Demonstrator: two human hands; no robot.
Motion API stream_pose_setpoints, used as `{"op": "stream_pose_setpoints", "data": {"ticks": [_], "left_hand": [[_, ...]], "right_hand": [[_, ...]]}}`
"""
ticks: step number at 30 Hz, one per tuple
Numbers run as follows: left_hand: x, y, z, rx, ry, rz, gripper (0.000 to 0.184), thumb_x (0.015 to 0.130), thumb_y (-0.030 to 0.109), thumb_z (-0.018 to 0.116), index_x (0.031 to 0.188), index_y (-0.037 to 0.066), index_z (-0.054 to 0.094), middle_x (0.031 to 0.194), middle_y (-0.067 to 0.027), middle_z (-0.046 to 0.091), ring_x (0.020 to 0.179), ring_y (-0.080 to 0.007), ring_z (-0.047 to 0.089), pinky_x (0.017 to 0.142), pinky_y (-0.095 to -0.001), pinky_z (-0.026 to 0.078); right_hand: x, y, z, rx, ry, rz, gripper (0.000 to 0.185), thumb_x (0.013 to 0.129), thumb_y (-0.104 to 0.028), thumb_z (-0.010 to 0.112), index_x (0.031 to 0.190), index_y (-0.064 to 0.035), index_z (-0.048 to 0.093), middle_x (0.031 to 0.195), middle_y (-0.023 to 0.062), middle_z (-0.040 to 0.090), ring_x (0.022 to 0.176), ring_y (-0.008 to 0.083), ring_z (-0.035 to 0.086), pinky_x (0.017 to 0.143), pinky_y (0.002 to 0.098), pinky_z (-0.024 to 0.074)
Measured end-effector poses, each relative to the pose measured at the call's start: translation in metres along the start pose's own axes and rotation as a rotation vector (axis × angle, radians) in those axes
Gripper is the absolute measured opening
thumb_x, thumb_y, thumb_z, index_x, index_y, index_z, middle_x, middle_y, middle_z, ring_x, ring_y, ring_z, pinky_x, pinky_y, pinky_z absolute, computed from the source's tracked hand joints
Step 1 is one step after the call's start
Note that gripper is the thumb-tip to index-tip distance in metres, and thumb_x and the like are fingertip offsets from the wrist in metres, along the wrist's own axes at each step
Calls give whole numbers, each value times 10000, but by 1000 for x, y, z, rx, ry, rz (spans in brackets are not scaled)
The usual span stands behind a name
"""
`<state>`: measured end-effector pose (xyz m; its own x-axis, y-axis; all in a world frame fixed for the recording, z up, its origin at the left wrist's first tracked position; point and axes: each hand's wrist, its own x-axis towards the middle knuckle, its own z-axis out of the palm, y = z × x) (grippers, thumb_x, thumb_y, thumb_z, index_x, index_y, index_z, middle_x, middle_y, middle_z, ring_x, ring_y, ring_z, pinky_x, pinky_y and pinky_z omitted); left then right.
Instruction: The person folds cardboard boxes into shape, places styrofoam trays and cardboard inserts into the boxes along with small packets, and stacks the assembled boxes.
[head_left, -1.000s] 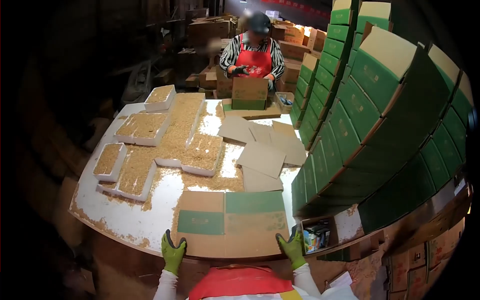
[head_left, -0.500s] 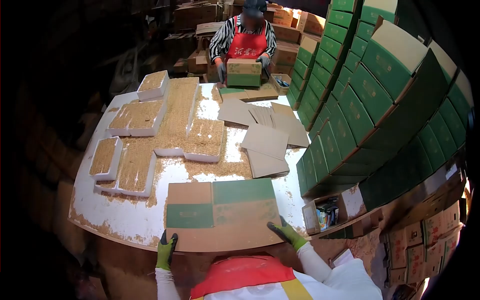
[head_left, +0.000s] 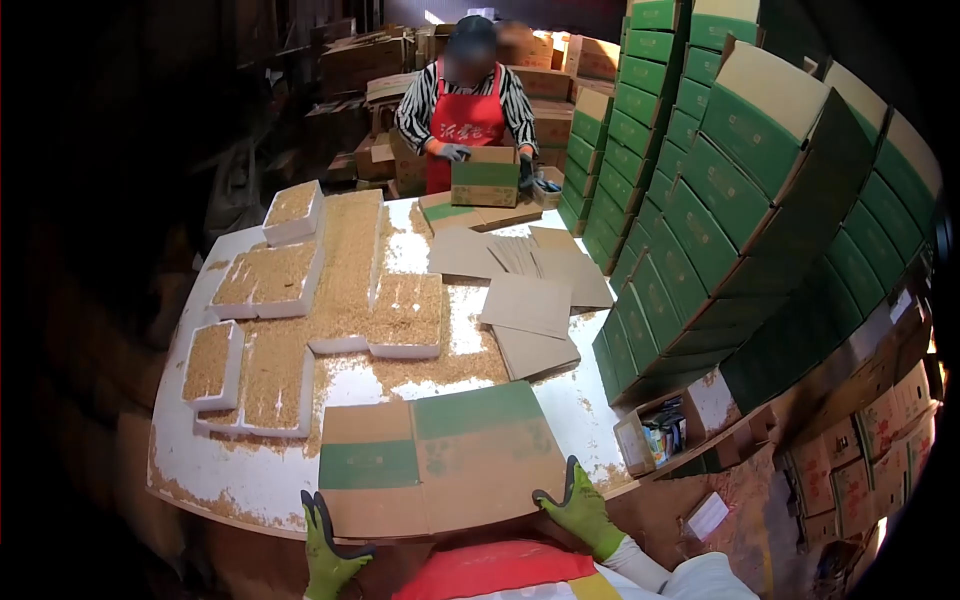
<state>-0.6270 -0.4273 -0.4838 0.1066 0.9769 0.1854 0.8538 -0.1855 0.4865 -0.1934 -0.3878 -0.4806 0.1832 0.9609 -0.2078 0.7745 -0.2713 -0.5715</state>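
Observation:
A flattened green-and-brown cardboard box (head_left: 470, 470) lies at the table's front edge. My left hand (head_left: 332, 555), in a green glove with dark fingertips, is at its front left corner, thumb and fingers spread. At the front right corner, my right hand (head_left: 582, 512) in a matching glove has its thumb and fingers apart, beside the cardboard's edge. Neither hand is closed round the sheet; whether they touch it is hard to tell. Grey-brown cardboard sheets (head_left: 527, 302) lie overlapping beyond it.
White trays (head_left: 405, 352) of tan granules stand on the white table (head_left: 360, 390). Green boxes (head_left: 735, 195) are stacked high at right, near an open carton of packets (head_left: 662, 430). Across the table, a person in a red apron (head_left: 468, 118) handles a green-and-brown box (head_left: 485, 182).
The flattened box has shifted left and turned slightly. Both my hands have moved along with it, and their fingers are spread. The person opposite has turned and opened up their box.

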Motion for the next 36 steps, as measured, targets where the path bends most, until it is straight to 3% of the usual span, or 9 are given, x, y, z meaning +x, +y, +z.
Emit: {"op": "stream_pose_setpoints", "data": {"ticks": [1, 4, 7, 9, 12, 16, 23, 29, 36], "left_hand": [[20, 54, -38, -80, 119, -82, 963, 582, 305, 846, 1415, 23, 454, 1441, -293, 413, 1304, -428, 463, 1002, -455, 450], [39, 62, -96, -211, 105, -18, 540, 758, 178, 769, 1247, 1, 620, 1204, -187, 651, 1095, -333, 624, 921, -412, 498], [88, 104, -142, -238, 165, -177, 277, 626, 146, 764, 868, 23, 705, 794, -115, 662, 716, -279, 651, 698, -347, 510], [109, 90, -158, -306, 2, -240, 299, 658, 111, 737, 943, 29, 700, 857, -115, 676, 776, -282, 659, 716, -346, 514], [129, 77, -127, 510, 356, 93, 666, 661, 237, 813, 1263, 70, 580, 1242, -110, 603, 1150, -355, 545, 999, -496, 380], [181, 192, -75, 387, 233, 107, 882, 665, 409, 799, 1419, 105, 455, 1463, -128, 447, 1390, -419, 330, 1150, -583, 172], [157, 167, -50, 374, 415, 224, 663, 655, 350, 768, 1275, 183, 604, 1343, -58, 563, 1322, -389, 422, 1104, -558, 244], [169, 160, -48, 224, 542, 342, 235, 702, 303, 727, 909, 199, 692, 1015, 15, 686, 1073, -281, 593, 1009, -499, 345], [173, 159, -98, -84, 131, 647, 259, 644, 237, 754, 893, 217, 686, 963, 51, 674, 990, -221, 601, 915, -439, 384]], "right_hand": [[-1, -23, -30, 6, 12, -55, 965, 776, -588, 689, 1402, 81, 382, 1367, 284, 459, 1296, 412, 428, 1044, 451, 389], [13, -50, -95, -292, 217, -482, 811, 760, -563, 713, 1289, 22, 523, 1287, 232, 523, 1229, 394, 476, 1014, 489, 380], [22, -138, -157, -258, 295, -829, 659, 751, -509, 753, 1227, -79, 607, 1224, 127, 584, 1210, 358, 494, 1040, 532, 313], [48, -157, -144, -413, 261, -911, 588, 732, -499, 765, 1152, -119, 608, 1104, 88, 596, 1056, 295, 550, 965, 481, 361], [107, -159, -123, -420, 308, -996, 469, 745, -514, 742, 972, -133, 587, 879, 43, 558, 846, 246, 555, 817, 415, 397], [126, -162, -126, -317, 468, -1092, 453, 769, -555, 710, 895, -140, 578, 797, 16, 542, 745, 213, 550, 702, 375, 390], [171, -185, -137, -162, 167, -1130, 531, 865, -598, 586, 809, -71, 612, 724, 147, 638, 684, 329, 654, 592, 424, 472], [176, -193, -146, -273, -58, -913, 447, 860, -509, 618, 1021, -93, 646, 903, 139, 666, 843, 335, 651, 743, 450, 494], [168, -233, -129, -361, 5, -873, 318, 812, -311, 637, 1025, -77, 661, 928, 170, 668, 905, 350, 638, 801, 448, 495]]}}
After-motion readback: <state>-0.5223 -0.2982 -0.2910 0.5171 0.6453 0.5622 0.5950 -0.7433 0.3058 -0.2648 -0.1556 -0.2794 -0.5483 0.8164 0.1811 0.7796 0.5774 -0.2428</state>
